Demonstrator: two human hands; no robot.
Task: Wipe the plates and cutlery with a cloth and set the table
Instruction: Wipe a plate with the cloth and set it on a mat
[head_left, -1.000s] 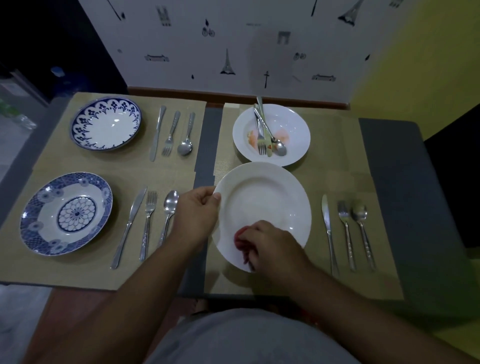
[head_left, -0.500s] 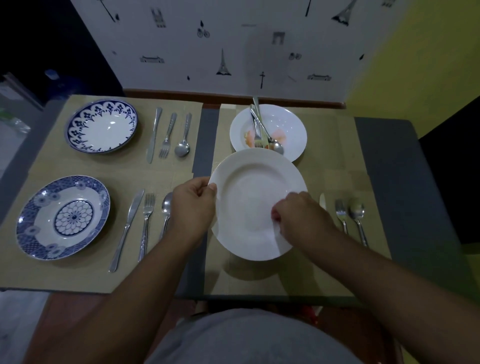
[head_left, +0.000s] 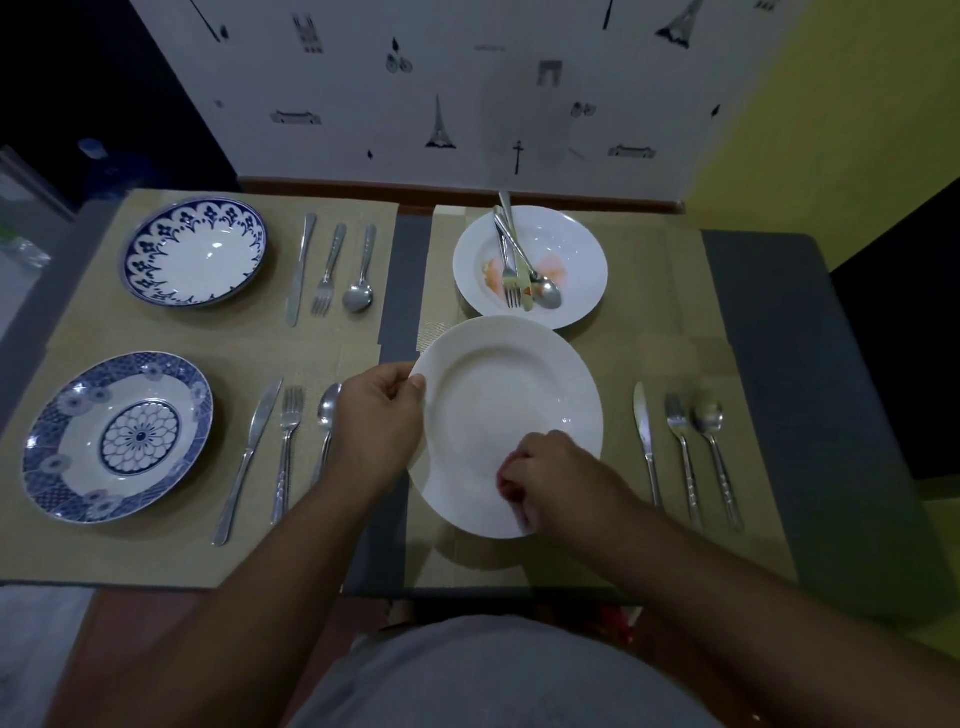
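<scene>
- The white plate (head_left: 498, 395) is held low over the near right mat (head_left: 675, 353), tilted a little, with its shadow on the mat below.
- The left hand (head_left: 382, 415) pinches the plate's left rim, thumb on top.
- The right hand (head_left: 561, 478) rests on the plate's near-right part, fingers curled round a red cloth (head_left: 506, 480), of which only a sliver shows.
- Wiping looks to be in hand. The setting-down spot lies straight beneath the plate, left of the knife (head_left: 644, 436), fork (head_left: 680, 447) and spoon (head_left: 711, 441), whose long axes run near to far.
- Just beyond the far rim sits a soiled plate (head_left: 576, 260) bearing used cutlery (head_left: 514, 260), probably next for the cloth.
- On the left of the grey surface (head_left: 779, 364), two blue-patterned plates (head_left: 192, 249) already lie set.
</scene>
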